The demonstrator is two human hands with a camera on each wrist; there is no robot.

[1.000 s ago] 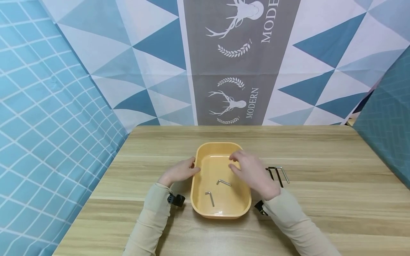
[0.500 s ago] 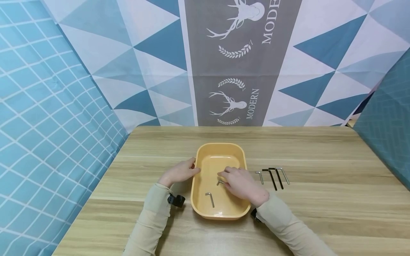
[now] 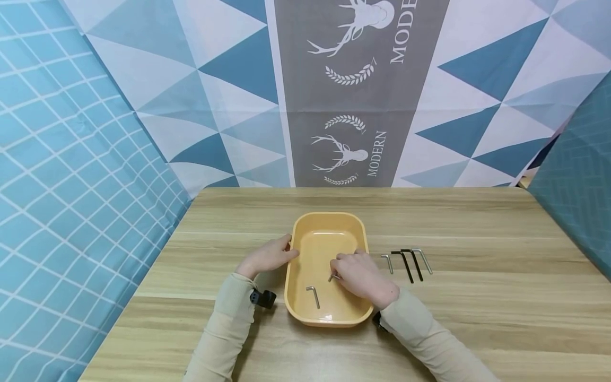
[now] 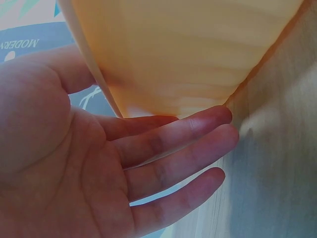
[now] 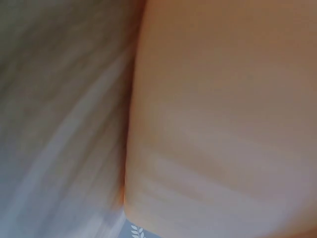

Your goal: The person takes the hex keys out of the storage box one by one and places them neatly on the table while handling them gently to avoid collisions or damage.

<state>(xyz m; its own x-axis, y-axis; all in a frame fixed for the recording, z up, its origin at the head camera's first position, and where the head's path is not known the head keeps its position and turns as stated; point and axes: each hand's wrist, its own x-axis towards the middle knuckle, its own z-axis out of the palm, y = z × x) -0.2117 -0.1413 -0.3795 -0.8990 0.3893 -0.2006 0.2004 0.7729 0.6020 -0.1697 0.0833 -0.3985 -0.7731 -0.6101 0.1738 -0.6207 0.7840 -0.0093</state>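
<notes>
A yellow plastic tray (image 3: 329, 321) stands on the wooden table. My left hand (image 3: 268, 255) holds its left rim, thumb over the edge. In the left wrist view, the fingers (image 4: 178, 153) lie fairly straight along the outer wall. Down inside the tray, my right hand (image 3: 359, 277) pinches a silver hex key (image 3: 332, 276); only its short end shows past the fingertips. Another silver hex key (image 3: 314, 297) lies on the tray floor, nearer the front. The tray's outer wall (image 5: 223, 119) fills most of the right wrist view, which hides the right hand.
Right of the tray, several hex keys lie in a row on the table: a short silver one (image 3: 387, 263), black ones such as this hex key (image 3: 407, 267), and a silver one at the far end (image 3: 424, 261). A patterned cloth (image 3: 229, 106) hangs behind the table.
My right hand has come down from above the tray's right side into it and taken hold of a silver hex key, which has shifted slightly right. The left hand stays at the rim.
</notes>
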